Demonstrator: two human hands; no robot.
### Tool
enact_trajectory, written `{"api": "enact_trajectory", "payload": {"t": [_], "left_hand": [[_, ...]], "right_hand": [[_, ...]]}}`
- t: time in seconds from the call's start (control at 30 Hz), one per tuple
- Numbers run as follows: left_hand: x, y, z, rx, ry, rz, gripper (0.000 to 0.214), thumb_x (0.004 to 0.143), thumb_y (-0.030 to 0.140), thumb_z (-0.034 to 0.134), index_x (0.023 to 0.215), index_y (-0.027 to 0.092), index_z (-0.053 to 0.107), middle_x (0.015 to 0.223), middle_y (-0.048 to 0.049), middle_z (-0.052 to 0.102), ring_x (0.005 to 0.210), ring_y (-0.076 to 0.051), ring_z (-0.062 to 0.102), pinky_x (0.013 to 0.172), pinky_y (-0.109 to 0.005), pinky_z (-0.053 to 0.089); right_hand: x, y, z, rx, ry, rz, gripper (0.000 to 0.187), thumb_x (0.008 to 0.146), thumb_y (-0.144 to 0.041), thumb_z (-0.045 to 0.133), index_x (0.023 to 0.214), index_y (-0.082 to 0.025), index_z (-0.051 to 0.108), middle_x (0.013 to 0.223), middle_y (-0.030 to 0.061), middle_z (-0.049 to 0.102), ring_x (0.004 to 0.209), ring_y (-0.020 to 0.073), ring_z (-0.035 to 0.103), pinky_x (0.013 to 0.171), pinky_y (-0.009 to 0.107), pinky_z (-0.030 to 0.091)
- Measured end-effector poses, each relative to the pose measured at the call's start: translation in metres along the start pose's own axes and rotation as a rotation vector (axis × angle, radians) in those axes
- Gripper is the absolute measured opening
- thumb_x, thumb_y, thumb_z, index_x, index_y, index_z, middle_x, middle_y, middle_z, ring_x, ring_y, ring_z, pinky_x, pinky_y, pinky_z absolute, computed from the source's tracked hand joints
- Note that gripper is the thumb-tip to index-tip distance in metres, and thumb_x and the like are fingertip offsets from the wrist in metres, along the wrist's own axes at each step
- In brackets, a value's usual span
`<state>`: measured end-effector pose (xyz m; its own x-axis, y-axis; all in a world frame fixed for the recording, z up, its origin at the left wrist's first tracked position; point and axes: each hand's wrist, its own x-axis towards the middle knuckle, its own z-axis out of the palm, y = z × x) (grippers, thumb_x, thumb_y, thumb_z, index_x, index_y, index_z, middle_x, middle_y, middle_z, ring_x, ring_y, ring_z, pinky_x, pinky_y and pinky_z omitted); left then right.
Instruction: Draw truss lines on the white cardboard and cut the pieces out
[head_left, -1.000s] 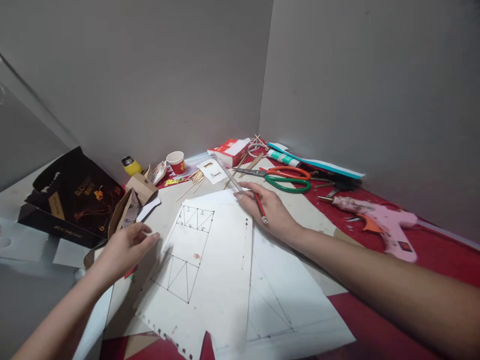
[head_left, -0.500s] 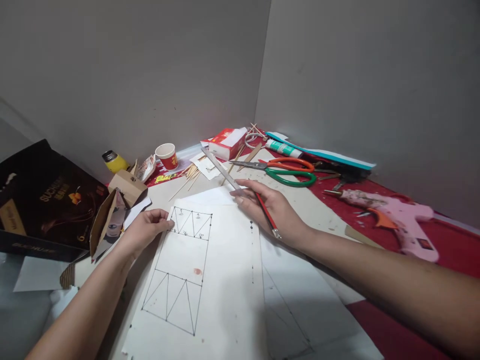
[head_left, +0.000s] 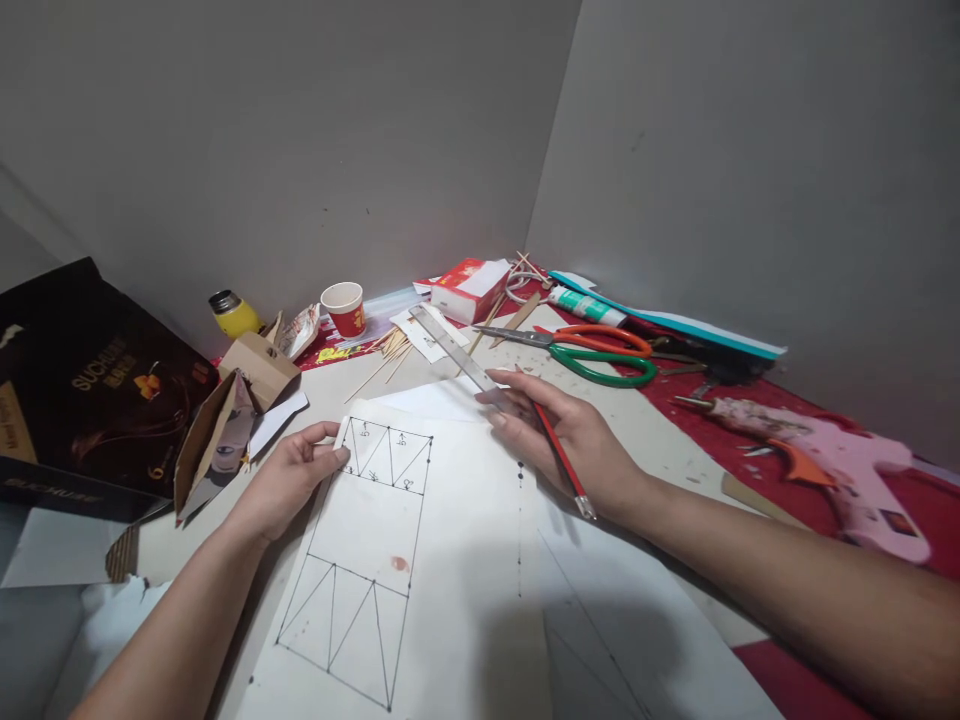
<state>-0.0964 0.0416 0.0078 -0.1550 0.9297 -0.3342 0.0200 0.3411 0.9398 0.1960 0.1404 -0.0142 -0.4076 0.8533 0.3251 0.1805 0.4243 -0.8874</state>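
A white sheet (head_left: 465, 520) bearing black-inked rectangles and zigzag triangles lies in front of me. My left hand (head_left: 289, 480) pinches its upper left edge between thumb and fingers. Above the sheet's upper right part, my right hand (head_left: 592, 445) grips a flat transparent ruler (head_left: 450, 347), which points away to the upper left. The same hand also holds a red pencil (head_left: 562, 455), its eraser end towards me and its tip hidden by the fingers. Under the right forearm lies another paper (head_left: 637, 600) with faint triangular lines.
Scissors (head_left: 600, 352), a pink glue gun (head_left: 817, 460) and a glue tube (head_left: 589, 306) lie on the right. At the back are a red-and-white box (head_left: 469, 290), thin wooden sticks (head_left: 394, 350), a paper cup (head_left: 345, 312) and a yellow bottle (head_left: 236, 315). A black box (head_left: 97, 390) stands left.
The view has shifted slightly, so objects appear a little further right. Both hands keep their grips: the left on the sheet's edge, the right on the ruler and pencil.
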Motion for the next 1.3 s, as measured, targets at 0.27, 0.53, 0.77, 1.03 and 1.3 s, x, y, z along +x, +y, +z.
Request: {"api": "enact_trajectory", "payload": {"t": [0.27,0.53,0.77,1.03,1.3], "left_hand": [[-0.002,-0.001,-0.010,-0.073,0.036,-0.019,0.025,0.079,0.027,0.081,0.099,0.019,0.068,0.077,0.0021,0.073,0.066,-0.016,0.070,0.065,-0.030,0.056],[-0.005,0.011,-0.013,-0.065,0.119,-0.040,0.033,0.065,0.031,0.090,0.078,0.019,0.063,0.064,0.0042,0.068,0.055,-0.013,0.063,0.054,-0.023,0.049],[-0.004,0.010,-0.026,-0.039,0.193,-0.060,0.020,0.089,0.024,0.071,0.105,0.016,0.063,0.087,0.0005,0.068,0.066,-0.013,0.065,0.060,-0.027,0.055],[-0.004,0.006,-0.019,-0.094,0.115,-0.070,0.017,0.091,0.026,0.069,0.104,0.015,0.065,0.089,-0.0007,0.068,0.069,-0.013,0.066,0.063,-0.029,0.056],[-0.010,0.014,-0.004,-0.207,0.044,-0.024,0.046,0.061,0.025,0.091,0.102,0.018,0.072,0.072,-0.0030,0.077,0.064,-0.019,0.071,0.067,-0.028,0.056]], "right_hand": [[0.000,0.004,-0.001,-0.071,0.038,-0.018,0.047,0.087,-0.036,0.063,0.130,-0.017,0.059,0.109,0.0128,0.072,0.091,0.0252,0.069,0.085,0.043,0.055],[-0.001,0.006,-0.004,-0.182,0.063,-0.124,0.042,0.088,-0.029,0.064,0.129,-0.023,0.060,0.111,0.0091,0.071,0.089,0.0232,0.068,0.085,0.041,0.056],[-0.004,-0.001,-0.006,-0.284,0.010,-0.218,0.040,0.087,-0.022,0.061,0.127,-0.021,0.057,0.098,0.0048,0.067,0.071,0.0178,0.060,0.072,0.035,0.053],[-0.012,-0.009,0.002,-0.376,-0.150,-0.376,0.037,0.091,-0.024,0.064,0.126,-0.015,0.060,0.093,0.0080,0.069,0.080,0.0207,0.066,0.070,0.033,0.054],[-0.023,-0.012,0.014,-0.467,-0.254,-0.520,0.039,0.094,-0.022,0.060,0.131,-0.009,0.059,0.108,0.0152,0.073,0.094,0.0268,0.070,0.078,0.040,0.059]]}}
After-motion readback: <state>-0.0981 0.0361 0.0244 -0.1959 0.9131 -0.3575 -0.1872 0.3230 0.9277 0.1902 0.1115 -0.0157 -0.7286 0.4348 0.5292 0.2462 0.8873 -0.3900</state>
